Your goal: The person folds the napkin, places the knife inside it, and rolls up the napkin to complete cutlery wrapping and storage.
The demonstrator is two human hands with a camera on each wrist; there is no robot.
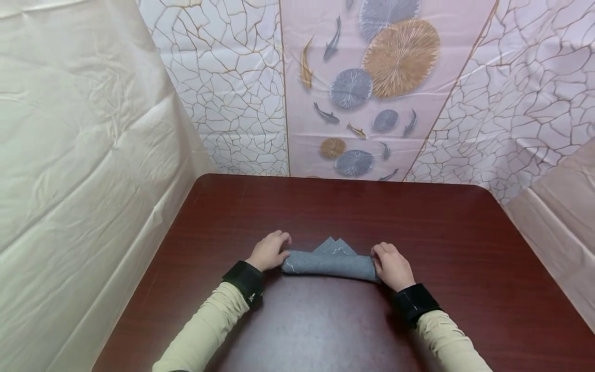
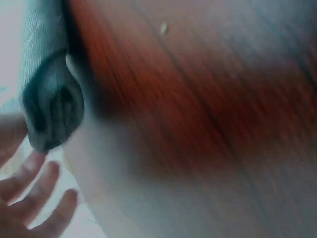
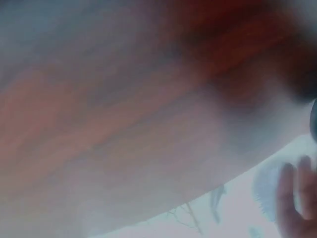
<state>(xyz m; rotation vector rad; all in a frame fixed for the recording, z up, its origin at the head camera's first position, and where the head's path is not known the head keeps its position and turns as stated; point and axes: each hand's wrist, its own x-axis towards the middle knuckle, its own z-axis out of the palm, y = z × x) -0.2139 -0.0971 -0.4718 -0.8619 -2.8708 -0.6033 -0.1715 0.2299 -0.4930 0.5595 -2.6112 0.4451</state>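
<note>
A grey-blue cloth (image 1: 330, 264), rolled into a tube, lies crosswise on the table, two pointed corners standing out from its far side. White wavy lines run over part of it. My left hand (image 1: 269, 251) pinches the roll's left end between thumb and fingers. In the left wrist view, the coiled layers of the rolled cloth (image 2: 54, 114) show at that end, the other fingers spread below. At the opposite end, my right hand (image 1: 392, 266) grips the roll with its fingers bent over it. The right wrist view catches only blurred fingers (image 3: 294, 198) at its edge.
The dark red-brown table (image 1: 325, 212) has rounded far corners. Behind it hangs a patterned backdrop (image 1: 241, 88) with fish and round leaf shapes. A pale cloth sheet (image 1: 83, 170) borders the left side, another sheet (image 1: 562, 222) the right.
</note>
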